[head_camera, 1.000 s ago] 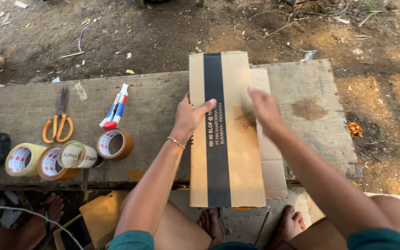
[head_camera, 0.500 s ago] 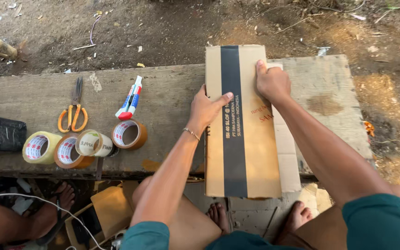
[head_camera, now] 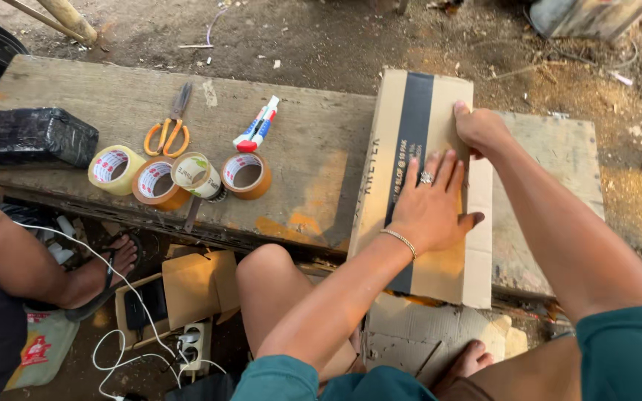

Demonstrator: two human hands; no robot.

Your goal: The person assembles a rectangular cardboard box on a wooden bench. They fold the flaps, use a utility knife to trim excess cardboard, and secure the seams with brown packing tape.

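A flattened brown cardboard box with a wide black stripe lies across a worn wooden bench. My left hand rests flat on the middle of the box, fingers spread, a ring and a thin bracelet on it. My right hand grips the box's far right edge near the top corner. The near end of the box overhangs the bench above my knees.
Several tape rolls sit near the bench's front edge. Orange-handled scissors and a red-blue utility knife lie behind them. A black wrapped parcel is far left. Another person's leg, cardboard pieces and a power strip are below.
My left hand has slid from the box's left edge onto its middle and now lies flat. The right hand stays at the far right edge. The view has shifted closer and to the left.
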